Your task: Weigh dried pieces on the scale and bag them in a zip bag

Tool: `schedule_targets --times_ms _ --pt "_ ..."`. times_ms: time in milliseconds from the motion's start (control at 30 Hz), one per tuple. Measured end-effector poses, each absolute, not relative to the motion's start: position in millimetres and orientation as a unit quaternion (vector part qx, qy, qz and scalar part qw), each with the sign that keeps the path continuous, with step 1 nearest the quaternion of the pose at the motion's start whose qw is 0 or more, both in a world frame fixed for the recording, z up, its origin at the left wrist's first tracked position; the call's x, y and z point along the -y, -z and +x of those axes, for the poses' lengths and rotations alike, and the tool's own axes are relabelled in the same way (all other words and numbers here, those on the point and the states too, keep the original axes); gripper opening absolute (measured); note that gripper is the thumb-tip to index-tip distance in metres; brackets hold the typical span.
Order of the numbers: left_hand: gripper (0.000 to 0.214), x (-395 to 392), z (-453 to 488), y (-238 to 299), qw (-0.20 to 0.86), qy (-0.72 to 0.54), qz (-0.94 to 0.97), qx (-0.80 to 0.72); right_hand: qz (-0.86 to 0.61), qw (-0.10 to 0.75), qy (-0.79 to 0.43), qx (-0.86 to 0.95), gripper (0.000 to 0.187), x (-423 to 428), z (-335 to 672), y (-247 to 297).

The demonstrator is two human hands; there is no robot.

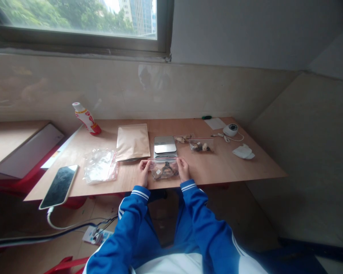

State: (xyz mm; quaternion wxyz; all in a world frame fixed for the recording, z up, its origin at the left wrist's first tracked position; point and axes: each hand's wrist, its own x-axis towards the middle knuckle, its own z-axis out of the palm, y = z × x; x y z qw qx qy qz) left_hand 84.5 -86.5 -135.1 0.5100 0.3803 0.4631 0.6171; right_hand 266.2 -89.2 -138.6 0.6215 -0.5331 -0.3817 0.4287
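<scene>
A clear zip bag with dark and tan dried pieces and a small white label in it is stretched between my hands at the table's front edge. My left hand pinches its upper left corner, and my right hand pinches the upper right one. Just behind the bag is a small digital scale with a bare metal plate. Two more filled zip bags lie right of the scale: one with dark and pale pieces, one with pale pieces. Left of the scale lies a brown paper pouch.
Clear plastic bags lie in a pile at left, beside a phone on a charging cable over the table edge. A red-and-white bottle stands behind. At right are a white camera-like device, a crumpled tissue and paper.
</scene>
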Motion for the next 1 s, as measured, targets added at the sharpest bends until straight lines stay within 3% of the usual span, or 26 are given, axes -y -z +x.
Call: schedule_targets --times_ms 667,1000 --pt "0.035 87 85 134 0.549 -0.624 0.319 -0.456 -0.515 0.642 -0.444 0.353 0.038 90 263 135" --pt "0.029 87 83 135 0.516 -0.635 0.352 -0.455 -0.524 0.642 -0.43 0.358 0.037 86 264 144"
